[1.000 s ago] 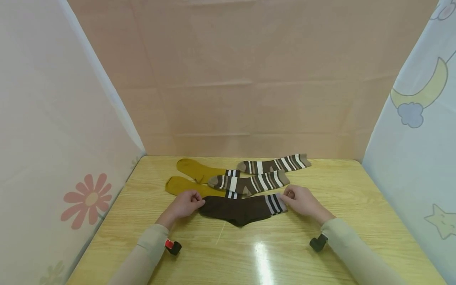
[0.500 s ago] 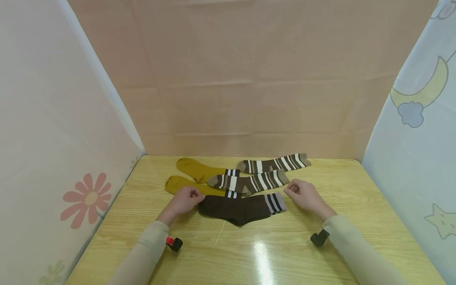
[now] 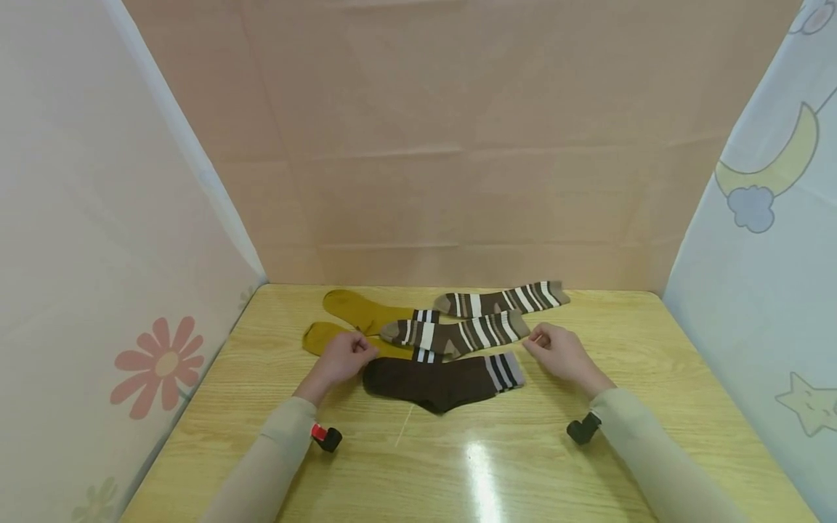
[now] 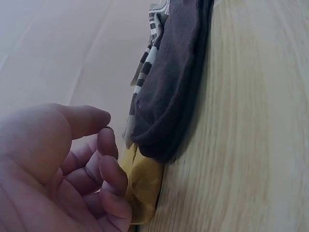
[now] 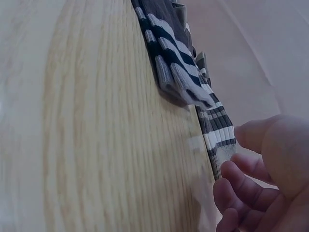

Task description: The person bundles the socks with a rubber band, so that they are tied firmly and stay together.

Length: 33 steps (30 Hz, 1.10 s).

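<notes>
Dark brown socks [image 3: 431, 381] lie flat, one over the other, with grey cuffs and black stripes; both cuffs show in the right wrist view. My left hand [image 3: 341, 357] is beside their toe end, fingers loosely bent and holding nothing. Between its fingertips and the brown toe [image 4: 157, 135] the left wrist view shows a gap. My right hand [image 3: 559, 352] has bent fingers, its fingertips right at the cuff of the nearer striped sock [image 3: 458, 334]. In the right wrist view that striped cuff [image 5: 223, 153] appears just beyond thumb and fingers, with nothing gripped.
Two mustard socks [image 3: 353, 309] with black-and-white cuffs lie at the back left, partly under the nearer striped sock. Another striped sock [image 3: 503, 301] lies farther back. The wooden table [image 3: 366, 472] meets a beige back wall [image 3: 458, 181] and printed side walls.
My right hand has let go of the brown cuff and moved up to the striped sock's cuff. My left hand has left the brown toe and shifted slightly away from me.
</notes>
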Each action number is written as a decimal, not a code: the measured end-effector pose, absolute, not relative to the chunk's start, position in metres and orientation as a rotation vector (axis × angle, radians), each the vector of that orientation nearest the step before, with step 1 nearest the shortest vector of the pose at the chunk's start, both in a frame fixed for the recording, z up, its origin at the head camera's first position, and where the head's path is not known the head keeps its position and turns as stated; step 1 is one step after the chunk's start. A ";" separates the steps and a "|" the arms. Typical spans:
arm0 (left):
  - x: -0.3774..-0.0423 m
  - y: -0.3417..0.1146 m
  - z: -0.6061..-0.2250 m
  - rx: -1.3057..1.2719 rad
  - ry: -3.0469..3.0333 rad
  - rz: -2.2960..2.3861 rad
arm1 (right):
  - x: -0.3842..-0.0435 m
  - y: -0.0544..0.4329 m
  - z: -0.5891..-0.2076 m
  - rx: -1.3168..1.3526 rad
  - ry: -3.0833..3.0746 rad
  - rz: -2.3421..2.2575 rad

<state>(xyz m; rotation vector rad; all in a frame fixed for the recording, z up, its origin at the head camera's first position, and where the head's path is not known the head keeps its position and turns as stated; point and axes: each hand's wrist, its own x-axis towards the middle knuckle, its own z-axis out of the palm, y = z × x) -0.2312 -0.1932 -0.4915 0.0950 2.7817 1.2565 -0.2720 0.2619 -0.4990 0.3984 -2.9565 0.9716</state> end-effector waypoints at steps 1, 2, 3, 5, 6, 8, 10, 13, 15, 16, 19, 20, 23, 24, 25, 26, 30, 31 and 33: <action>-0.231 -0.193 -0.491 0.098 2.784 1.262 | -0.272 0.261 -0.499 0.399 -2.952 0.974; -0.232 -0.193 -0.491 0.098 2.786 1.266 | -0.272 0.260 -0.499 0.401 -2.947 0.975; -0.232 -0.194 -0.491 0.100 2.788 1.272 | -0.272 0.260 -0.499 0.407 -2.943 0.978; -0.232 -0.195 -0.491 0.095 2.792 1.280 | -0.272 0.258 -0.499 0.418 -2.941 0.983; -0.232 -0.195 -0.492 0.090 2.795 1.279 | -0.272 0.256 -0.499 0.425 -2.937 0.986; -0.232 -0.196 -0.493 0.078 2.801 1.278 | -0.273 0.254 -0.499 0.436 -2.930 0.995; -0.233 -0.197 -0.493 0.066 2.806 1.280 | -0.274 0.252 -0.500 0.450 -2.920 1.002; -0.235 -0.197 -0.492 0.054 2.815 1.283 | -0.276 0.249 -0.500 0.446 -2.904 0.999; -0.236 -0.196 -0.492 0.045 2.820 1.288 | -0.278 0.248 -0.501 0.436 -2.899 0.997; -0.237 -0.195 -0.491 0.042 2.827 1.283 | -0.279 0.248 -0.501 0.427 -2.901 0.994; -0.238 -0.192 -0.490 0.034 2.844 1.268 | -0.281 0.247 -0.501 0.412 -2.905 1.003; -0.239 -0.190 -0.489 0.034 2.848 1.261 | -0.281 0.247 -0.501 0.409 -2.906 1.006; -0.241 -0.185 -0.488 0.031 2.849 1.249 | -0.282 0.247 -0.501 0.392 -2.909 1.017; -0.242 -0.184 -0.487 0.028 2.846 1.249 | -0.282 0.246 -0.501 0.387 -2.909 1.018; -0.243 -0.182 -0.487 0.028 2.843 1.249 | -0.282 0.247 -0.501 0.386 -2.910 1.016; -0.244 -0.180 -0.486 0.025 2.841 1.247 | -0.282 0.247 -0.501 0.377 -2.912 1.019; -0.247 -0.174 -0.485 0.014 2.852 1.234 | -0.283 0.247 -0.500 0.348 -2.913 1.035; -0.248 -0.172 -0.485 0.011 2.853 1.235 | -0.284 0.247 -0.500 0.338 -2.912 1.039; -0.250 -0.169 -0.484 0.000 2.858 1.231 | -0.285 0.247 -0.500 0.323 -2.911 1.044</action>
